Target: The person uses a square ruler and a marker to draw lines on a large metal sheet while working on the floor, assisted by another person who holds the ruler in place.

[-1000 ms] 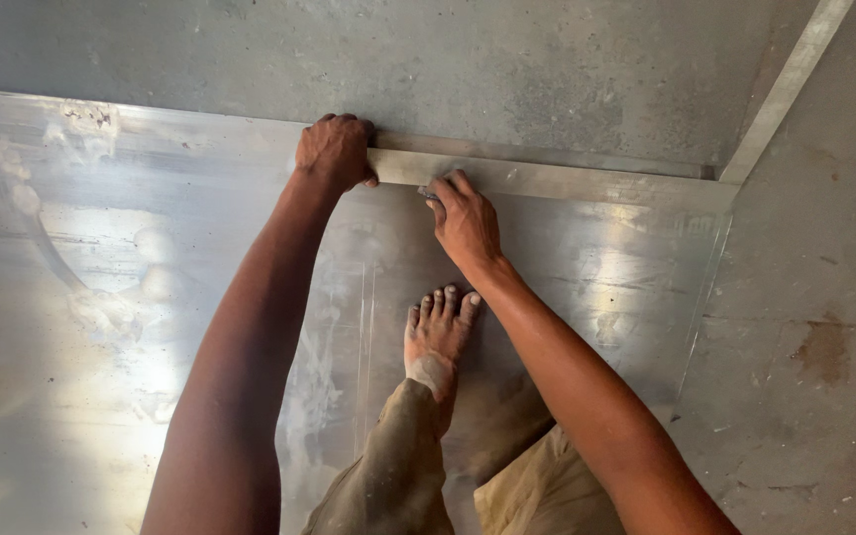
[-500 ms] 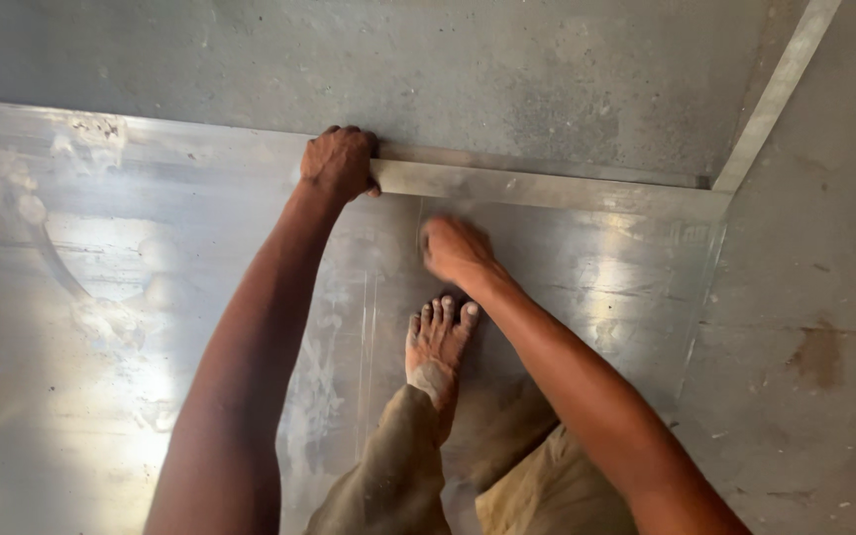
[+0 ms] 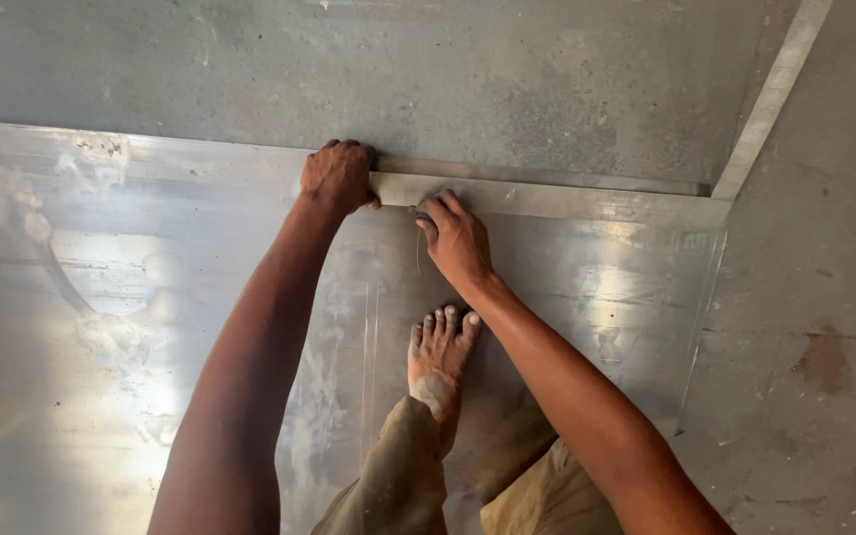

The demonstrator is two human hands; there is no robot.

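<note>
So the metal sheet [image 3: 151,327] lies flat on the floor [image 3: 814,327], with a straightedge strip [image 3: 547,198] along its far edge. Left hand [image 3: 337,176] sits on the strip's left end, right hand [image 3: 456,236] just beside it, bare foot [image 3: 440,347] on the sheet behind them.

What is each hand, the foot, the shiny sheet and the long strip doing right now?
Left hand: gripping the end of the strip, fingers curled over it.
Right hand: pressed on the sheet beside the strip, pinching a small dark thing too small to tell.
Strip: lying flat along the sheet's far edge.
Sheet: flat on the floor, scuffed.
Foot: bare, standing on the sheet.
</note>
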